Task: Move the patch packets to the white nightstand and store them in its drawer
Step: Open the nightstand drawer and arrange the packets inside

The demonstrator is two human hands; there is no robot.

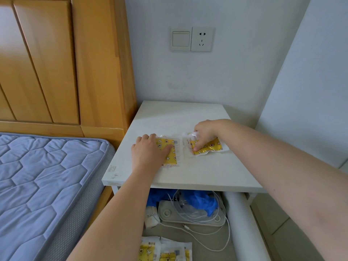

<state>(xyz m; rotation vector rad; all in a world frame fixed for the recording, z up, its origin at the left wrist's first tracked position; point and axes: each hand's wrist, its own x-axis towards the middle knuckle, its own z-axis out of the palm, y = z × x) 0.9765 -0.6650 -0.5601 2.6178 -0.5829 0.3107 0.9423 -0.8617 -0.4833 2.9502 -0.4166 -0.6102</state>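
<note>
Packets (pixel 172 157) beneath left hand (pixel 146 153), right hand (pixel 205 133)

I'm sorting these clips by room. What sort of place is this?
Most likely a bedroom: a blue quilted mattress lies against a wooden headboard, and beside the bed stands a white nightstand with patch packets on top, under a wall socket.
</note>
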